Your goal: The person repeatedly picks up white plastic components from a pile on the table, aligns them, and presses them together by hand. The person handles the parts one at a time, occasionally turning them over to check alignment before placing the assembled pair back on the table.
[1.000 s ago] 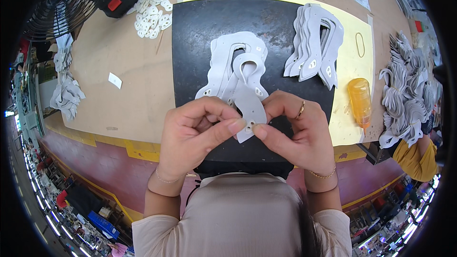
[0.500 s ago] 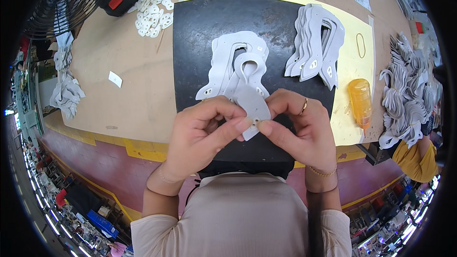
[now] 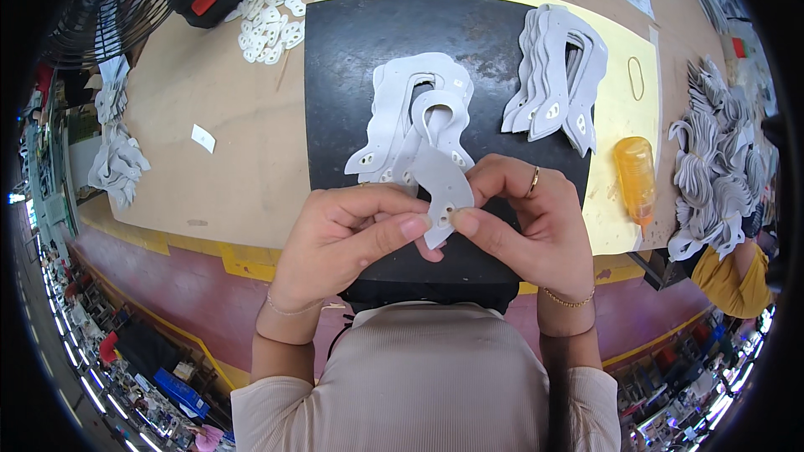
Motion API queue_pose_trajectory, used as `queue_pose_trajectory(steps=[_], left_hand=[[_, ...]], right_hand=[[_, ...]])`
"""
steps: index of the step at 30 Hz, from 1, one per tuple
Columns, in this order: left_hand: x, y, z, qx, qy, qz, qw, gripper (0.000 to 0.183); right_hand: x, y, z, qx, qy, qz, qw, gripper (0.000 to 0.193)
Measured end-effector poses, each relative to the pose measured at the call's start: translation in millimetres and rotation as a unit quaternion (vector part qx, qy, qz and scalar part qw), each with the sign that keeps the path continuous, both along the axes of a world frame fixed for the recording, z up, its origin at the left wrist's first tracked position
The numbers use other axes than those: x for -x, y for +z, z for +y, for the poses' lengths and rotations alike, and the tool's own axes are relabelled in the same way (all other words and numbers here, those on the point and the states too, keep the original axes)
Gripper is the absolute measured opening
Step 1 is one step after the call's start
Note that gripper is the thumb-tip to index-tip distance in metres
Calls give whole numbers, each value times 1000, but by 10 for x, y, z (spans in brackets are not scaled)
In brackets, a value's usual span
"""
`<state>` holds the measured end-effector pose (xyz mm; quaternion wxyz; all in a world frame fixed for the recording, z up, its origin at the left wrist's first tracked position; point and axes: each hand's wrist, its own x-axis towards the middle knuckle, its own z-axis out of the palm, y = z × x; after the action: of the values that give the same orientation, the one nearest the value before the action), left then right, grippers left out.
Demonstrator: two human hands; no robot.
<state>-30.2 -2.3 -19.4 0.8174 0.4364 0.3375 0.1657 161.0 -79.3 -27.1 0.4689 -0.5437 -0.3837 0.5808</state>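
A light grey curved shoe-upper piece [image 3: 444, 182] is raised over the black board, its far end bent into a loop. My right hand [image 3: 528, 222] pinches its near end between thumb and forefinger, beside a small white patch [image 3: 445, 215] with holes. My left hand [image 3: 356, 230] is closed at the opposite edge, thumb tip against the piece and fingers partly hidden beneath it. Just beyond my hands lies a stack of similar grey pieces [image 3: 389, 109], with white holed patches on their ends.
The black board [image 3: 343, 42] rests on a yellow sheet [image 3: 620, 226]. Another grey stack [image 3: 544, 59] lies at its far right. An orange bottle [image 3: 635, 176] and a rubber band [image 3: 636, 79] are right of it. Loose white patches [image 3: 272, 21] and a fan [image 3: 105, 8] sit far left.
My left hand has shifted slightly left and its thumb has come off the white patch, so more of the patch shows. The right hand stays pinched on the piece.
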Motion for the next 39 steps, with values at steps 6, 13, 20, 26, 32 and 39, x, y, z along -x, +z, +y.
queue_pose_trajectory(steps=[6,13,20,26,32,39], left_hand=[[0,-9,-25,-19,6,17,1000,13],[17,-61,-38,-94,1,31,995,10],[-50,-95,-127,-169,41,29,984,8],[-75,-98,-150,-183,92,-9,979,9],[-88,-114,-185,-199,108,-25,974,10],[-96,-88,-207,-226,106,-5,968,10]], right_hand=[[2,13,-1,-1,-3,0,1000,9],[11,8,3,-10,-9,-9,1000,10],[18,-16,-14,-10,-30,6,999,11],[86,-49,-15,-54,-56,93,993,10],[127,-121,-40,-56,-66,87,992,10],[146,-106,-42,-47,-71,116,990,9]])
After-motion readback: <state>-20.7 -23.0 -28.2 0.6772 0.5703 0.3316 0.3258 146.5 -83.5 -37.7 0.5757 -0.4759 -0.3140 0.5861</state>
